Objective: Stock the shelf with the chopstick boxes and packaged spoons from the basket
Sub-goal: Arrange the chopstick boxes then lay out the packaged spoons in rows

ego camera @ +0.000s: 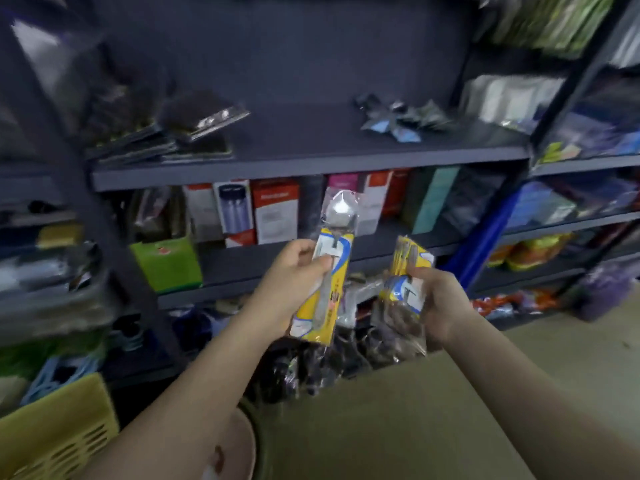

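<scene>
My left hand [294, 275] grips a packaged spoon [332, 258], a steel spoon in clear plastic with a yellow, blue and white card, held upright in front of the dark shelf unit. Beside it, my right hand [440, 299] holds a small bunch of similar spoon packs [405, 275], fanned and tilted. The upper grey shelf board [311, 147] has bare space in its middle. A yellow slotted basket [59, 431] sits at the bottom left, below my left forearm; its contents are out of sight.
Dark flat packets [166, 136] lie at the shelf's left and crumpled blue-black packets [398, 123] at its right. Boxed goods [273, 209] and a green box [166, 265] fill the lower shelf. A blue upright [485, 237] divides off the neighbouring rack. Bagged items [311, 368] crowd the floor.
</scene>
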